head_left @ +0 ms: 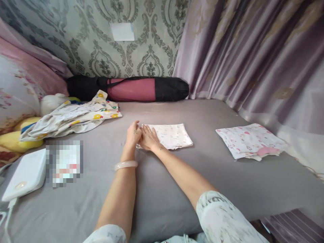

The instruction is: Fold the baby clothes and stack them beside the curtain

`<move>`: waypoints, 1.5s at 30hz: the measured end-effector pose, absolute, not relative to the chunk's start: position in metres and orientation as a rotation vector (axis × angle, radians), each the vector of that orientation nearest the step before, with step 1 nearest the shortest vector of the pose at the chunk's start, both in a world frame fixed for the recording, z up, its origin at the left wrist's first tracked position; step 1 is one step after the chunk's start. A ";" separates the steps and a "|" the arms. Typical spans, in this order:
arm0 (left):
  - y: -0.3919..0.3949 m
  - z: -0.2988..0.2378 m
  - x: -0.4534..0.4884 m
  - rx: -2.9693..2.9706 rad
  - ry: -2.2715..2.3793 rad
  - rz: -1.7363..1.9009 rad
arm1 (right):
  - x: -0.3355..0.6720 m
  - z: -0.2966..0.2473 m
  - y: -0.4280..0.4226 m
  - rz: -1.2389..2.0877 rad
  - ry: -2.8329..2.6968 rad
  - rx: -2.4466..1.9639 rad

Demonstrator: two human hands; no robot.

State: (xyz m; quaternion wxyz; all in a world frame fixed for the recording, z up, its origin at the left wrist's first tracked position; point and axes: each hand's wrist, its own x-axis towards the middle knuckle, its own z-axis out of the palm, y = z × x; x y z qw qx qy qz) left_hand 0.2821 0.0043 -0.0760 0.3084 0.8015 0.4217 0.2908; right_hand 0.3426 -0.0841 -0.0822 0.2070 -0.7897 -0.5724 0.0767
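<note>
A white cloth [173, 135] with a small faint print lies folded into a flat rectangle on the grey sheet in front of me. My right hand [149, 137] rests flat on its left part, fingers stretched out. At the cloth's left edge, my left hand [134, 132] has its fingers curled in around the fabric, touching the right hand; its fingertips are partly hidden. A pale bangle [126, 164] circles my left wrist. Farther right lies another folded cloth [250, 140], white with pink patterns.
Crumpled printed clothing [83, 113] lies at the left beside plush toys [53, 103]. A white power bank [26, 173] with a cable and a blurred-out item [66, 163] are nearer. A long black and pink bag [131, 88] lies along the wall; curtains [240, 47] hang right.
</note>
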 end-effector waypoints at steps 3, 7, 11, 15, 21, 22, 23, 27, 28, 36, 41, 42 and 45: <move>-0.002 -0.077 0.290 2.186 1.068 0.769 | 0.361 -0.072 -0.098 0.204 -1.451 -2.231; -0.019 -0.083 0.305 2.406 0.931 0.672 | 0.388 -0.064 -0.135 0.048 -1.408 -2.361; -0.045 -0.094 0.318 2.674 0.771 0.474 | 0.398 -0.068 -0.160 0.076 -1.521 -2.449; -0.060 -0.097 0.318 2.803 0.786 0.314 | 0.396 -0.075 -0.160 0.060 -1.517 -2.483; -0.060 -0.091 0.312 2.807 0.938 0.411 | 0.411 -0.070 -0.165 0.195 -1.535 -2.462; -0.059 -0.090 0.311 2.785 1.018 0.480 | 0.416 -0.069 -0.168 0.175 -1.514 -2.475; -0.057 -0.090 0.310 2.757 1.093 0.533 | 0.422 -0.069 -0.173 0.137 -1.486 -2.496; -0.053 -0.092 0.307 2.699 1.205 0.441 | 0.440 -0.072 -0.187 0.105 -1.420 -2.585; -0.053 -0.092 0.306 2.704 1.202 0.392 | 0.442 -0.075 -0.189 0.135 -1.409 -2.596; -0.052 -0.091 0.305 2.698 1.191 0.285 | 0.446 -0.085 -0.187 0.202 -1.387 -2.582; -0.049 -0.089 0.305 2.652 1.192 0.298 | 0.461 -0.075 -0.187 0.301 -1.208 -2.444; -0.046 -0.089 0.304 2.634 1.210 0.321 | 0.467 -0.072 -0.188 0.314 -1.109 -2.420; -0.037 -0.085 0.301 2.586 1.319 0.404 | 0.487 -0.064 -0.201 0.337 -0.837 -2.414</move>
